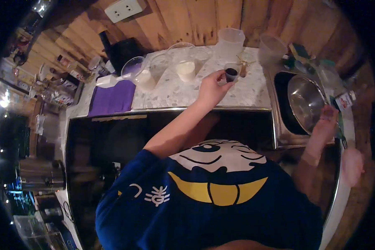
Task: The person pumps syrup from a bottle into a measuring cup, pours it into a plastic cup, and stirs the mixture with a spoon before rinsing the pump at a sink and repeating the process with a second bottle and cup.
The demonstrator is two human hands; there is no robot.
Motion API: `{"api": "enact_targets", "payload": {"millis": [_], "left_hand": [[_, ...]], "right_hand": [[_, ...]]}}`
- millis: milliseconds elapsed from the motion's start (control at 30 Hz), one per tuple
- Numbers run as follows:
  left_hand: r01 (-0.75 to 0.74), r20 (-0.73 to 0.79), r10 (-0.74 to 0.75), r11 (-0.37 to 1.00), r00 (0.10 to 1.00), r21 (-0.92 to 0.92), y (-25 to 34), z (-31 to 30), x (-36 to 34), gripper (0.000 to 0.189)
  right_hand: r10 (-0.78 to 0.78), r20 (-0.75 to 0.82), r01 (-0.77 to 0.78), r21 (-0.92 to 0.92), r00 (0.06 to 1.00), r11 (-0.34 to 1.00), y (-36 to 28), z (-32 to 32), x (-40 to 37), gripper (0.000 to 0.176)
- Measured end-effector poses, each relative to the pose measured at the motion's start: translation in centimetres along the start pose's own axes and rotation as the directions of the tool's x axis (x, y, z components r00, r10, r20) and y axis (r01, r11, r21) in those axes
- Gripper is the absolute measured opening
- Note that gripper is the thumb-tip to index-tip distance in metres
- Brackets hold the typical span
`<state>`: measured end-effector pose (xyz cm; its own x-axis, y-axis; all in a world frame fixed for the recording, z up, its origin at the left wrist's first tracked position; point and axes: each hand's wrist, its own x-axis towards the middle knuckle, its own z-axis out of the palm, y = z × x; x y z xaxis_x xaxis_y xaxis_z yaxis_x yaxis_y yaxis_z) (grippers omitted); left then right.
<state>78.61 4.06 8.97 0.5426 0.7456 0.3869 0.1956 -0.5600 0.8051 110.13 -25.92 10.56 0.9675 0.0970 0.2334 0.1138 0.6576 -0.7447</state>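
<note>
My left hand (213, 88) reaches over the counter with its fingers closed around a small clear cup (236, 69) that has dark contents. Close beside that cup stands a small brownish item (243, 71). On the right, my right hand (328, 119) is at the sink's outer side, right by the rim of a metal bowl (306, 100). Its fingers are blurred, and I cannot tell whether they grip anything. White contents fill a clear cup (186, 71) left of my left hand, with another cup of white contents (145, 80) farther left.
The bowl sits in the sink (281, 137). Along the wall stand a translucent pitcher (231, 41) and a clear container (272, 48). A purple cloth (111, 98) and a white spatula (108, 81) lie at the left. A green-and-yellow sponge (299, 52) is behind the sink.
</note>
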Motion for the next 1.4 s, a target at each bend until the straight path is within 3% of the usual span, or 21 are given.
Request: {"api": "enact_targets", "payload": {"millis": [167, 233, 333, 433, 533, 633, 733, 867, 933, 1033, 1167, 1400], "left_hand": [[0.056, -0.115, -0.065, 0.995, 0.991, -0.080, 1.8, -3.0, -1.0, 0.045], [0.080, -0.143, -0.092, 0.993, 0.985, -0.092, 2.3, -5.8, -1.6, 0.045], [0.017, -0.236, -0.028, 0.999, 0.971, -0.051, 0.9, -10.5, -1.7, 0.048], [0.057, -0.293, -0.037, 0.997, 0.956, 0.060, 2.8, -15.0, -1.2, 0.044], [0.077, -0.250, 0.011, 0.938, 0.968, 0.337, 2.6, -18.2, 0.2, 0.040], [-0.040, -0.118, 0.146, 0.774, 0.982, 0.632, 4.2, -19.6, 1.3, 0.042], [-0.097, 0.004, 0.148, 0.631, 0.989, 0.770, 4.7, -20.0, 2.9, 0.041], [-0.157, 0.121, 0.104, 0.505, 0.987, 0.848, 5.0, -20.2, 4.6, 0.038], [-0.195, 0.173, 0.090, 0.446, 0.981, 0.873, 5.5, -20.1, 5.1, 0.038], [-0.280, 0.248, 0.133, 0.360, 0.959, 0.890, 5.0, -20.3, 5.9, 0.046], [-0.326, 0.298, 0.132, 0.345, 0.945, 0.880, 5.2, -20.4, 6.7, 0.043], [-0.412, 0.344, 0.249, 0.317, 0.905, 0.854, 5.5, -20.6, 7.7, 0.037]], "right_hand": [[0.023, 0.161, -0.032, 0.054, 0.987, 0.998, 0.7, 1.0, 2.1, 0.024], [0.012, 0.139, -0.016, 0.031, 0.990, 0.999, 1.1, 2.0, 2.4, 0.025], [0.030, 0.117, -0.031, 0.006, 0.993, 1.000, 1.3, 4.0, 2.4, 0.024], [0.065, 0.146, -0.069, 0.022, 0.987, 0.997, 1.6, 5.7, 1.6, 0.023], [0.067, 0.158, -0.076, 0.053, 0.985, 0.996, 2.3, 6.7, 1.4, 0.025], [0.060, 0.171, -0.072, 0.067, 0.983, 0.995, 3.0, 7.1, 1.5, 0.026], [0.077, 0.198, -0.093, 0.074, 0.977, 0.993, 3.4, 7.3, 1.7, 0.027], [0.080, 0.331, -0.130, 0.132, 0.940, 0.983, 3.6, 8.5, 0.8, 0.028], [0.101, 0.319, -0.145, 0.118, 0.942, 0.982, 3.6, 10.6, -0.8, 0.029], [0.162, 0.387, -0.219, 0.107, 0.908, 0.970, 4.9, 12.9, -2.2, 0.028], [0.143, 0.438, -0.234, 0.161, 0.888, 0.959, 6.4, 17.2, -5.8, 0.028], [0.245, 0.644, -0.445, 0.166, 0.725, 0.880, 7.5, 22.1, -9.8, 0.025]]}}
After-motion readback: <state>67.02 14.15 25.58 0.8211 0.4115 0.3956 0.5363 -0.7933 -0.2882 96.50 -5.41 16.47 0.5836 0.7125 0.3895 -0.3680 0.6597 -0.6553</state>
